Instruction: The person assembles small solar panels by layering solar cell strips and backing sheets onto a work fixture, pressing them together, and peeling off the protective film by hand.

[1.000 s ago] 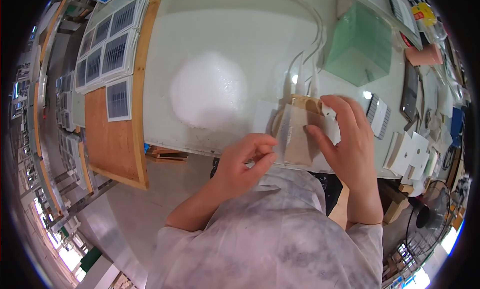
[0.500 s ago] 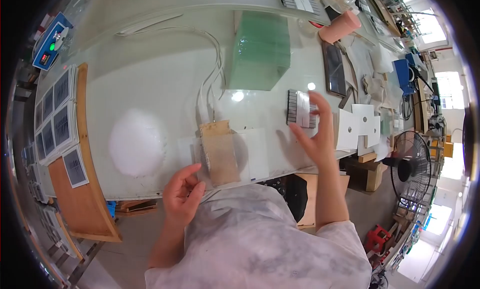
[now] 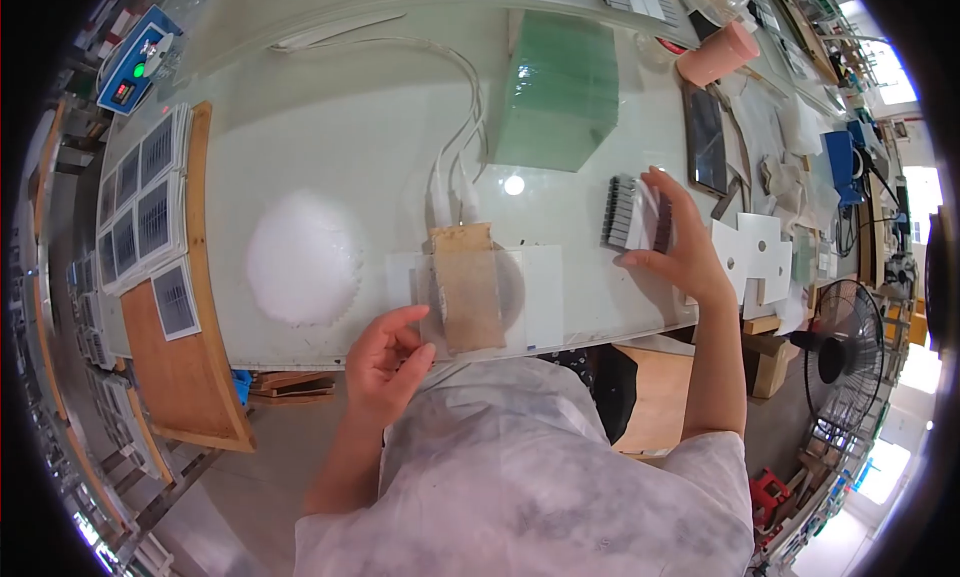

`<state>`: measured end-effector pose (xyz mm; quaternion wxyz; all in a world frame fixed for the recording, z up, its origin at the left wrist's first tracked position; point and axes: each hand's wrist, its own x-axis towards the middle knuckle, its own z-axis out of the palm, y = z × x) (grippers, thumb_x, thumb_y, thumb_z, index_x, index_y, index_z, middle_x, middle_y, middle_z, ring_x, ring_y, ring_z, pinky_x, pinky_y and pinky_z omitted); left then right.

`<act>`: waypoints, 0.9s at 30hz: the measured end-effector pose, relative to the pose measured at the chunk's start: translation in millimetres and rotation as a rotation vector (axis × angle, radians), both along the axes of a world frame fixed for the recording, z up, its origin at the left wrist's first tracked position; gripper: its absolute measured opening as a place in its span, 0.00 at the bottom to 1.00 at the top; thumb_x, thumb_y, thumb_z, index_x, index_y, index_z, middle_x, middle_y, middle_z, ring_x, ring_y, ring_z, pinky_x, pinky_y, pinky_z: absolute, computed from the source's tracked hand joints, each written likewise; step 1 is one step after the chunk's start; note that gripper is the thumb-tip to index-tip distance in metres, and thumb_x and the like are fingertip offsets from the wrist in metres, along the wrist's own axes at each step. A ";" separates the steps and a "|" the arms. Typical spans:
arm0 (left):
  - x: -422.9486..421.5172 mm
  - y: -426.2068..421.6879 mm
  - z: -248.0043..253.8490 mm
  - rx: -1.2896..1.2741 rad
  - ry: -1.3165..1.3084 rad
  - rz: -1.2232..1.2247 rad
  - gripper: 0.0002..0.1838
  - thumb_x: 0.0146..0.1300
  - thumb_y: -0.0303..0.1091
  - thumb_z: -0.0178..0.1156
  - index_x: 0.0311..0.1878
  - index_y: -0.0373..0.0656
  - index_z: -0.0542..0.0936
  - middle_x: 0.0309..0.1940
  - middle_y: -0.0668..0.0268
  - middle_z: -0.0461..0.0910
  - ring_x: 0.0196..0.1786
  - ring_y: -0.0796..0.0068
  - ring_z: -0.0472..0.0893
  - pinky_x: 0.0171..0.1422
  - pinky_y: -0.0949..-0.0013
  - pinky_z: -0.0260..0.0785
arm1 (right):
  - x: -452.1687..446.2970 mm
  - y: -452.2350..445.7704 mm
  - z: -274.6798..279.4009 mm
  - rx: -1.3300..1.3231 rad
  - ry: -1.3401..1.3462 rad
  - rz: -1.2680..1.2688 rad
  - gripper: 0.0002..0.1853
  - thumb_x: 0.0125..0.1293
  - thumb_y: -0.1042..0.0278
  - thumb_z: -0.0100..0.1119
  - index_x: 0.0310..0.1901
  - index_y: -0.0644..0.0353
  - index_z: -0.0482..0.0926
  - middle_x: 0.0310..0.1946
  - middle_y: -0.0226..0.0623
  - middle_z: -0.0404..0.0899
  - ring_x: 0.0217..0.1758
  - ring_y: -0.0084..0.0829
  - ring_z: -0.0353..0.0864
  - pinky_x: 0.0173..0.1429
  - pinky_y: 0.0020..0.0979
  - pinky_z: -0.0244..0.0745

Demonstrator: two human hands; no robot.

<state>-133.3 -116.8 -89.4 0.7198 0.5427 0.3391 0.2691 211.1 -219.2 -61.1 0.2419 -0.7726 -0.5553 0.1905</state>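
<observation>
My right hand (image 3: 690, 247) has its thumb and fingers around the right side of a small stack with black-striped edges and a pale middle (image 3: 637, 214). The stack stands slightly tilted on the table. My left hand (image 3: 385, 362) is half curled at the table's front edge, thumb and index finger apart with nothing seen between them. Just right of its fingertips lies a brown rectangular board (image 3: 468, 297), over a round dark shape and beside clear sheets (image 3: 542, 287). White cables (image 3: 460, 137) run to the board's far end.
A green glass-like block (image 3: 560, 92) stands behind. White powdery mound (image 3: 303, 259) lies left, near a wooden board (image 3: 190, 352) with dark-patterned panels (image 3: 145, 197). At right are a phone (image 3: 706, 137), a pink cup (image 3: 720, 54), white plates (image 3: 755, 247) and a fan (image 3: 845, 332).
My right hand has closed in on the striped stack, which now tilts with its left edge showing more. My left hand stays beside the brown board. The whole view has shifted slightly.
</observation>
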 end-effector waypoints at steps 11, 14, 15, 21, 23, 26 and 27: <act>-4.1 2.8 -5.7 0.100 -0.024 -0.100 0.23 0.59 0.17 0.47 0.59 0.36 0.67 0.25 0.71 0.70 0.27 0.84 0.70 0.33 0.80 0.64 | -116.7 33.7 48.7 0.161 0.084 0.376 0.30 0.38 0.55 0.73 0.44 0.57 0.74 0.58 0.44 0.64 0.66 0.51 0.57 0.66 0.55 0.45; -1.9 3.1 -0.5 0.076 -0.019 -0.081 0.22 0.61 0.17 0.44 0.60 0.35 0.66 0.24 0.71 0.70 0.27 0.84 0.70 0.33 0.80 0.64 | -142.3 45.1 48.0 0.005 -0.060 0.458 0.26 0.40 0.52 0.71 0.41 0.54 0.76 0.57 0.41 0.64 0.66 0.53 0.57 0.67 0.59 0.35; -1.5 3.1 -1.9 0.072 -0.020 -0.077 0.22 0.61 0.17 0.44 0.60 0.35 0.66 0.24 0.71 0.70 0.27 0.84 0.70 0.33 0.80 0.64 | -146.9 47.8 46.6 -0.008 -0.120 0.448 0.26 0.40 0.51 0.70 0.42 0.53 0.76 0.57 0.40 0.65 0.67 0.53 0.56 0.67 0.59 0.35; 0.3 3.0 -6.4 0.122 -0.078 -0.066 0.20 0.61 0.21 0.46 0.58 0.39 0.68 0.23 0.70 0.70 0.26 0.83 0.70 0.33 0.77 0.64 | -155.0 54.5 42.9 -0.008 -0.248 0.429 0.26 0.43 0.47 0.67 0.42 0.52 0.76 0.57 0.38 0.65 0.66 0.51 0.57 0.66 0.60 0.36; 0.0 3.7 -6.4 0.137 -0.068 -0.078 0.21 0.61 0.21 0.46 0.58 0.39 0.68 0.23 0.70 0.71 0.26 0.83 0.70 0.33 0.77 0.65 | -153.7 54.6 41.0 0.005 -0.246 0.438 0.26 0.43 0.45 0.66 0.42 0.52 0.77 0.57 0.38 0.65 0.66 0.50 0.57 0.66 0.59 0.36; -0.5 3.3 -8.6 0.142 -0.075 -0.072 0.21 0.60 0.21 0.49 0.58 0.39 0.68 0.23 0.71 0.70 0.26 0.84 0.69 0.32 0.77 0.64 | -153.2 54.5 38.6 0.003 -0.234 0.441 0.27 0.43 0.45 0.66 0.43 0.52 0.77 0.57 0.38 0.65 0.66 0.50 0.57 0.67 0.59 0.36; -1.0 3.1 -7.9 0.140 -0.074 -0.073 0.21 0.60 0.21 0.49 0.58 0.39 0.68 0.23 0.71 0.70 0.26 0.84 0.69 0.32 0.77 0.64 | -153.1 54.5 37.9 0.001 -0.233 0.440 0.27 0.43 0.45 0.66 0.43 0.52 0.77 0.57 0.38 0.65 0.66 0.50 0.57 0.67 0.59 0.36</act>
